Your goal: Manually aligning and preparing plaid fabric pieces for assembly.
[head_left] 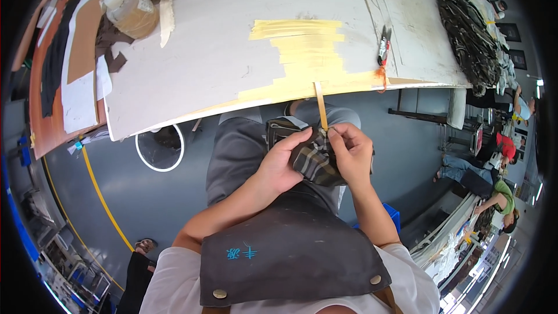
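Both hands (317,154) pinch plaid fabric piece (314,163) between them.

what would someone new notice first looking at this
First, mid-frame, the two hands: the left hand and right hand both grip a dark plaid fabric piece over the lap, with a thin yellow strip rising from it. Above, the white worktable bears a patch of yellow tape strips, and a long pile of plaid fabric lies at its far right.
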The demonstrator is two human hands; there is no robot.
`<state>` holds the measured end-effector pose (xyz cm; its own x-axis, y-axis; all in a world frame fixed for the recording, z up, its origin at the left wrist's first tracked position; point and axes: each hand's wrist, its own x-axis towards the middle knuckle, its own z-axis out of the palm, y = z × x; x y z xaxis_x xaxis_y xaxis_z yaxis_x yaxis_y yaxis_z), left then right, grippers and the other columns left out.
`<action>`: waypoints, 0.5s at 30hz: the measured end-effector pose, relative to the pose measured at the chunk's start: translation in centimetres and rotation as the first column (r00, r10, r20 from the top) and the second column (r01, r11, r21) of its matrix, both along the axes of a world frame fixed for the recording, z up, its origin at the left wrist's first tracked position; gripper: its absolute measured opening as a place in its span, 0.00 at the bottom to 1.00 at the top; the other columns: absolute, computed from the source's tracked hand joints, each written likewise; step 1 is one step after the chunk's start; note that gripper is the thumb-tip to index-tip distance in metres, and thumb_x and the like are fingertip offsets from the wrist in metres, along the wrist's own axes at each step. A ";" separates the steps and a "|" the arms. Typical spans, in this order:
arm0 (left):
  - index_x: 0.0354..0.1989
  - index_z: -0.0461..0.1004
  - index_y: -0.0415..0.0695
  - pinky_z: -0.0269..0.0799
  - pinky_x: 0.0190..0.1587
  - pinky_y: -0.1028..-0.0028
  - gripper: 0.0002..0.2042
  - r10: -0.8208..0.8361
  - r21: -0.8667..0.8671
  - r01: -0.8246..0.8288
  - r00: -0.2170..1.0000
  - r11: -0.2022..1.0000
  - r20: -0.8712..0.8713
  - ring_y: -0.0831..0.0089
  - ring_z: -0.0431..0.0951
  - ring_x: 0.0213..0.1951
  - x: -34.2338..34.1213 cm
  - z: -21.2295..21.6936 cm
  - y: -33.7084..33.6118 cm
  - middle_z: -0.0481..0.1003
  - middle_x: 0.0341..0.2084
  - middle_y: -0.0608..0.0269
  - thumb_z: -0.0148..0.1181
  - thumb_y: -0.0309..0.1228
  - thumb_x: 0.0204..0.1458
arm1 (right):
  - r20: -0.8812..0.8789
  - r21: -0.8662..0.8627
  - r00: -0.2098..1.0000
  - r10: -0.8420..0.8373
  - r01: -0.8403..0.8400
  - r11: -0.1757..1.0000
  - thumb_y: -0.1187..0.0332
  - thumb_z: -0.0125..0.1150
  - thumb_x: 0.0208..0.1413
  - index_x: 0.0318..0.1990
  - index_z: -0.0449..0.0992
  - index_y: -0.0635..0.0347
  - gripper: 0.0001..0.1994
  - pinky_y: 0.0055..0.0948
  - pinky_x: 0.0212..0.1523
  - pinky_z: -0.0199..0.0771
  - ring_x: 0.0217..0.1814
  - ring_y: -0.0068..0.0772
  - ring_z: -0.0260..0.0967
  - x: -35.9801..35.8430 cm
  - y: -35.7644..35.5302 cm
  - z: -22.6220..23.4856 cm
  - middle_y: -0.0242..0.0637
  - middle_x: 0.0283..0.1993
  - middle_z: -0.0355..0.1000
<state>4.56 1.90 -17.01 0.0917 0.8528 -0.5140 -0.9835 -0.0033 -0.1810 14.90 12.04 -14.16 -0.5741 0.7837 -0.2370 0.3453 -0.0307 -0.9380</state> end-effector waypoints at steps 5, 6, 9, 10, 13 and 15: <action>0.40 0.71 0.41 0.71 0.42 0.70 0.10 0.019 0.064 -0.019 1.000 0.998 -0.003 0.72 0.75 0.38 0.7 -0.7 0.2 0.75 0.35 0.64 0.50 0.33 0.55 | 0.032 0.006 0.999 -0.023 0.022 1.000 0.77 0.56 0.51 0.30 0.73 0.69 0.03 0.13 0.27 0.64 0.25 0.11 0.64 -0.1 -0.1 0.5 0.27 0.24 0.70; 0.40 0.71 0.41 0.71 0.42 0.70 0.10 0.023 0.063 -0.023 1.000 0.998 -0.004 0.72 0.75 0.38 0.8 -0.8 0.3 0.75 0.35 0.64 0.50 0.33 0.55 | 0.031 0.005 0.999 -0.019 0.018 1.000 0.77 0.56 0.51 0.30 0.73 0.69 0.03 0.13 0.27 0.64 0.25 0.11 0.64 0.0 -0.1 0.4 0.27 0.24 0.70; 0.41 0.71 0.41 0.70 0.42 0.70 0.11 -0.018 0.010 0.018 1.000 1.000 -0.009 0.72 0.75 0.38 0.8 -0.6 0.4 0.75 0.36 0.64 0.50 0.33 0.54 | 0.018 0.001 0.999 -0.044 0.044 0.999 0.76 0.56 0.52 0.30 0.73 0.69 0.04 0.12 0.26 0.62 0.25 0.10 0.63 0.3 0.3 0.3 0.27 0.24 0.70; 0.41 0.71 0.41 0.70 0.42 0.70 0.11 -0.024 0.015 0.024 1.000 1.000 -0.007 0.72 0.75 0.38 0.6 -0.5 0.4 0.75 0.36 0.64 0.50 0.33 0.54 | 0.019 0.006 0.999 -0.049 0.049 0.999 0.76 0.56 0.52 0.30 0.73 0.69 0.04 0.12 0.26 0.62 0.25 0.10 0.63 0.2 0.3 0.3 0.27 0.24 0.70; 0.41 0.70 0.41 0.71 0.42 0.70 0.11 0.031 0.001 -0.031 0.999 1.000 -0.026 0.71 0.75 0.38 0.0 -0.4 0.1 0.75 0.35 0.63 0.50 0.34 0.55 | -0.010 -0.091 1.000 -0.019 0.018 0.996 0.76 0.56 0.52 0.30 0.73 0.69 0.04 0.12 0.27 0.62 0.26 0.10 0.64 -0.5 0.3 -0.3 0.27 0.25 0.70; 0.41 0.71 0.41 0.71 0.42 0.70 0.11 0.044 0.022 -0.044 0.999 0.999 -0.024 0.71 0.75 0.38 0.3 -1.1 0.3 0.75 0.35 0.63 0.50 0.34 0.55 | 0.006 -0.079 1.000 -0.030 0.030 0.996 0.75 0.56 0.52 0.31 0.73 0.69 0.04 0.12 0.27 0.62 0.27 0.10 0.64 -0.7 0.4 0.1 0.27 0.25 0.70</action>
